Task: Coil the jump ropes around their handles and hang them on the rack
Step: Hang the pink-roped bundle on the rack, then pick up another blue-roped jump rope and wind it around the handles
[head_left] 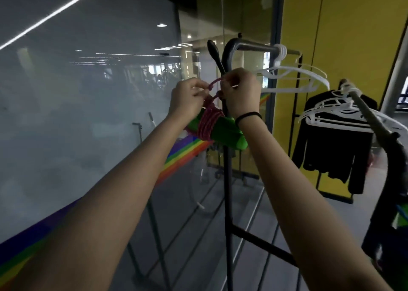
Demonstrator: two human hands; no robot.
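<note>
A pink jump rope (209,122) is coiled tightly around its green handles (229,133), and the bundle hangs between my wrists. A loop of the same rope (215,83) arches above the bundle between my hands. My left hand (187,100) pinches the loop's left end. My right hand (240,91) pinches its right end, right in front of the black rack post (228,191). The rack's grey top bar (254,46) runs to the right above my hands. A black peg (213,47) sticks up beside the post's top.
White hangers (293,74) hang on the top bar. A second rack (373,125) at the right carries more white hangers and a black jacket (331,142). A glass wall with a rainbow stripe (183,156) stands left, a yellow wall behind.
</note>
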